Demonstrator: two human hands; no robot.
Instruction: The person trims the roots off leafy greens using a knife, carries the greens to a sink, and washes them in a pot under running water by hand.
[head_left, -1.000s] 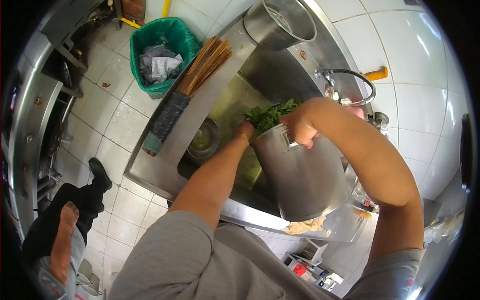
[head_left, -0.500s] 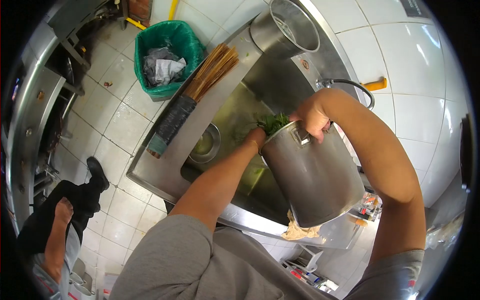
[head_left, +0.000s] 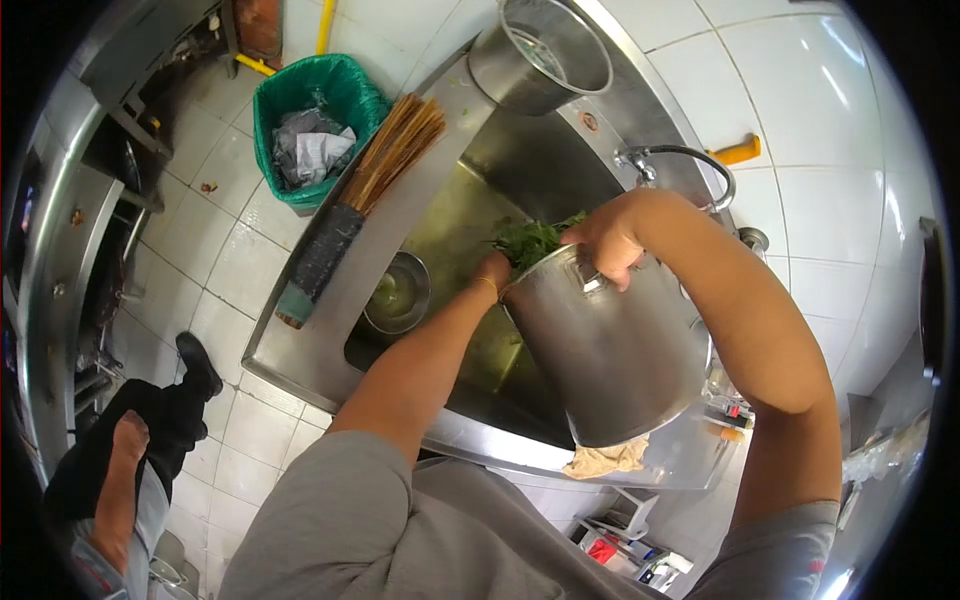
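Observation:
A large steel pot [head_left: 635, 350] lies tilted over the sink, its mouth toward the basin. Leafy greens [head_left: 530, 243] show at its mouth. My right hand [head_left: 612, 243] is closed on the pot's upper rim beside the riveted handle plate. At the lower side of the mouth is my left hand [head_left: 492, 270], against the greens; its fingers are mostly hidden by leaves and rim. A metal bowl [head_left: 398, 292] sits in the sink [head_left: 455, 215] left of my left forearm.
A stick broom [head_left: 365, 200] lies on the sink's left ledge, near a green-lined bin [head_left: 335, 85]. Another steel pot [head_left: 535, 60] stands at the back, near the faucet [head_left: 640, 160]. A cloth [head_left: 605, 458] lies under the tilted pot. Another person [head_left: 125, 470] is at lower left.
The view shifted and came back. The pot's mouth and both hands are a little further left than half a second ago, and more of the greens shows.

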